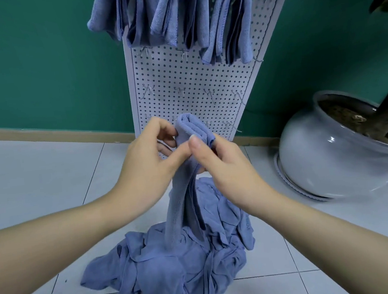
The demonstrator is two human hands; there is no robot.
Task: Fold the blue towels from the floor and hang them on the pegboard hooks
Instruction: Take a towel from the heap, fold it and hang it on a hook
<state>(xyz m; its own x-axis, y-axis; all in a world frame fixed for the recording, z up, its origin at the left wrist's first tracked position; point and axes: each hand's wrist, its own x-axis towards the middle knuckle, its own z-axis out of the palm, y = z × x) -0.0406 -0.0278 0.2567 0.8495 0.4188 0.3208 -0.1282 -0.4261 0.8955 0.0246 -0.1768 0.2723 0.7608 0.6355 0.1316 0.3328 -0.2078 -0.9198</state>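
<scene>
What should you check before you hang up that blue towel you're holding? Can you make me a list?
1. Both hands grip the towel: ok. The left hand and right hand pinch the held blue cloth towel at its top.
2. Towel neatly folded: not ok. Its lower part hangs in a loose strip down to the crumpled heap of blue towels on the floor.
3. Free hook: ok. Bare metal hooks show on the white perforated pegboard.
4. Towel clear of the heap: cannot tell.
5. Round white plant pot out of the way: ok, off to the right.
</scene>
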